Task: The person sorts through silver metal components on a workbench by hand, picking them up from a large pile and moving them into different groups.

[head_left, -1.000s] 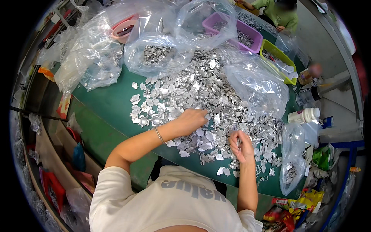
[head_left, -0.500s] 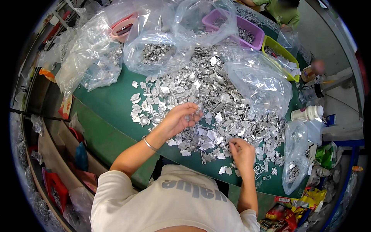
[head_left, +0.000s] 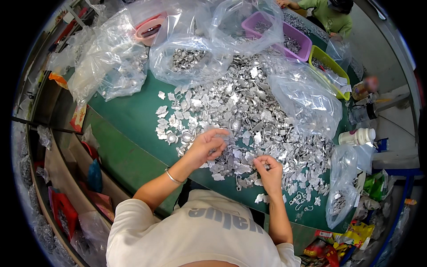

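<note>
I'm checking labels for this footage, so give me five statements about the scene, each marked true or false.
The left hand and right hand are both at the metal pieces. True.
The bracelet is on the right wrist. False: it is on the left.
The purple tub is left of the lime tub. True.
The tabletop is red. False: it is green.
The pink bowl is right of the purple tub. False: it is left of it.
</note>
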The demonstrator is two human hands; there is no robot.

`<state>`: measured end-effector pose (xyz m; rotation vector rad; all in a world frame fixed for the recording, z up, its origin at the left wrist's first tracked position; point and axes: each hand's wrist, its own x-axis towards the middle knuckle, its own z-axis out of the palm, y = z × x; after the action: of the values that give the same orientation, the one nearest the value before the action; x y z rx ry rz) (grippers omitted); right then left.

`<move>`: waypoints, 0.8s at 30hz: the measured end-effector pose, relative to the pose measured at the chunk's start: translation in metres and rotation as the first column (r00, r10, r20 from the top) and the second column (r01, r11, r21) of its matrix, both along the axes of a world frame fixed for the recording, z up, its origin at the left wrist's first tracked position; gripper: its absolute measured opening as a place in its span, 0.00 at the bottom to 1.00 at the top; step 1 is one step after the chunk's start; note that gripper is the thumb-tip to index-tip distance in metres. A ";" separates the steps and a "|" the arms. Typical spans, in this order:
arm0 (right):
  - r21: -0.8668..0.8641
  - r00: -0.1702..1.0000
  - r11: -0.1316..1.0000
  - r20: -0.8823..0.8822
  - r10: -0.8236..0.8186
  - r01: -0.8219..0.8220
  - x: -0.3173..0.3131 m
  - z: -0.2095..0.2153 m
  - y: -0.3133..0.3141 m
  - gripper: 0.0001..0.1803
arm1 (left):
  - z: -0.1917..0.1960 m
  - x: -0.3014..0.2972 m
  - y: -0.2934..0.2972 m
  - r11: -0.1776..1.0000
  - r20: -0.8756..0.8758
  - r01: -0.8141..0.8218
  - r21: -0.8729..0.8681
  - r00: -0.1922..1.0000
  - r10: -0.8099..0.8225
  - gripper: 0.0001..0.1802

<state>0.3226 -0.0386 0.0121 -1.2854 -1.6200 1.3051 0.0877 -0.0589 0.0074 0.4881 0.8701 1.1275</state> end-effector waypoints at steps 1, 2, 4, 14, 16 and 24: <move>0.043 0.998 0.999 0.051 0.030 -0.032 0.000 -0.001 0.000 0.07 | -0.003 0.004 -0.002 0.996 -0.247 0.012 0.093 0.969 0.011 0.11; 0.083 0.993 0.994 0.102 0.057 -0.066 0.000 -0.001 0.000 0.08 | -0.004 0.007 -0.003 0.983 -0.477 0.049 0.179 0.878 0.043 0.10; 0.180 0.881 0.963 0.463 0.097 -0.200 -0.003 0.003 -0.005 0.11 | 0.004 0.007 -0.007 0.984 -0.573 0.079 0.159 0.819 0.027 0.09; -0.501 0.859 0.839 -0.506 -0.083 -0.214 0.013 0.000 -0.003 0.08 | -0.006 0.011 -0.014 0.968 -0.620 0.039 0.247 0.774 0.127 0.11; -0.535 0.711 0.816 -0.660 -0.242 -0.219 -0.005 0.026 -0.001 0.04 | 0.006 0.017 -0.022 0.990 -0.256 0.071 -0.121 0.961 -0.100 0.12; 0.305 0.945 0.904 -0.031 0.325 -0.301 -0.050 0.032 -0.019 0.04 | 0.010 0.056 -0.041 0.896 0.625 0.244 -0.370 0.779 0.046 0.18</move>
<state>0.2726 -0.0577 0.0440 -0.8034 -1.9359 1.2181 0.1436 -0.0997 0.0176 -0.2189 0.4682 0.8673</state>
